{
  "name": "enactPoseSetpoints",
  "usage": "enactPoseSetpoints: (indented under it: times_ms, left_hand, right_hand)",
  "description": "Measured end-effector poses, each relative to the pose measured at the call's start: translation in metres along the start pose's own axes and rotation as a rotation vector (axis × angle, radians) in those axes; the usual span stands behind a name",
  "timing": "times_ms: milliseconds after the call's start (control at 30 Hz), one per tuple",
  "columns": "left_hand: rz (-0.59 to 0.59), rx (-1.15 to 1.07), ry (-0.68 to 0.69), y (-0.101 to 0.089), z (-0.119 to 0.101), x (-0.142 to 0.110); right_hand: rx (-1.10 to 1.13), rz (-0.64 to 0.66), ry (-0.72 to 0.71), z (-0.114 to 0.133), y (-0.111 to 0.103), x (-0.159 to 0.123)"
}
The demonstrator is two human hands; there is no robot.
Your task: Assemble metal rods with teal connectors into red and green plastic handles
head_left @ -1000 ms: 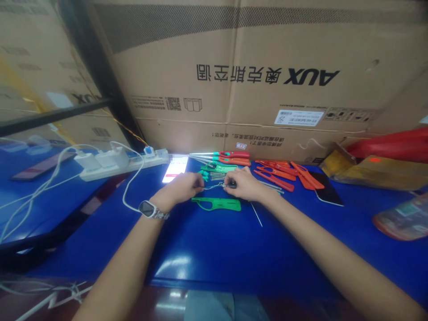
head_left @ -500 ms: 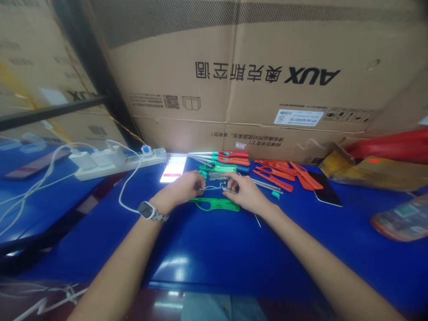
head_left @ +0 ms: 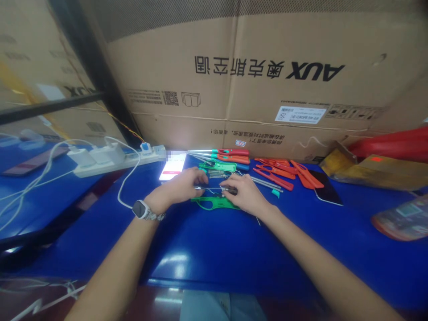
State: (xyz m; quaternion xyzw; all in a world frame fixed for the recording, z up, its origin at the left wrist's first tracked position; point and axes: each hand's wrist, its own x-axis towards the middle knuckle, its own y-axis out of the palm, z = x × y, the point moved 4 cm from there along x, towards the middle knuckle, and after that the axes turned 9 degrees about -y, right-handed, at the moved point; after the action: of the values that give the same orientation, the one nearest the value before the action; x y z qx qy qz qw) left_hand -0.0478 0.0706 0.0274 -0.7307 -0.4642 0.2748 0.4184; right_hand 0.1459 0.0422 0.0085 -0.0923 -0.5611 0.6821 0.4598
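Both my hands meet over the middle of the blue table [head_left: 234,249]. My left hand [head_left: 182,187], with a watch on its wrist, pinches one end of a thin metal part with a wire [head_left: 210,191]. My right hand [head_left: 245,192] pinches the other, dark end of it. Just below the hands lies a green plastic handle shell [head_left: 214,203]. Another green shell [head_left: 217,166] lies beyond them, next to assembled long lighters with red and green handles [head_left: 224,156].
Several red handle shells [head_left: 281,174] and a dark phone [head_left: 326,189] lie to the right. A lit phone [head_left: 172,166] sits beyond my left hand, a power strip with chargers [head_left: 110,160] to the left. Large cardboard boxes [head_left: 267,80] wall off the back.
Both hands have dropped slightly toward the green shell, staying pinched on the small part; my right hand has shifted a little nearer to me. The view tilted slightly.
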Motion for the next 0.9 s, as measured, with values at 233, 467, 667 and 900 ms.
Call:
enactPoseSetpoints:
  times_ms: [233,467,667,900]
  left_hand:
    - [0.05,-0.04,0.086,0.003,-0.021,-0.005]
    - [0.089,0.072,0.074,0.016,-0.028,-0.005]
    - [0.105,0.102,0.074,0.02,-0.024,-0.002]
    - [0.145,0.041,0.061,0.015,-0.024,-0.005]
  right_hand:
    - [0.035,0.034,0.012,-0.003,0.004,0.006]
    - [0.019,-0.001,-0.035,0.005,-0.002,-0.001]
    - [0.036,0.075,-0.045,0.015,-0.002,-0.007]
    - [0.103,0.118,-0.06,0.021,-0.012,-0.015]
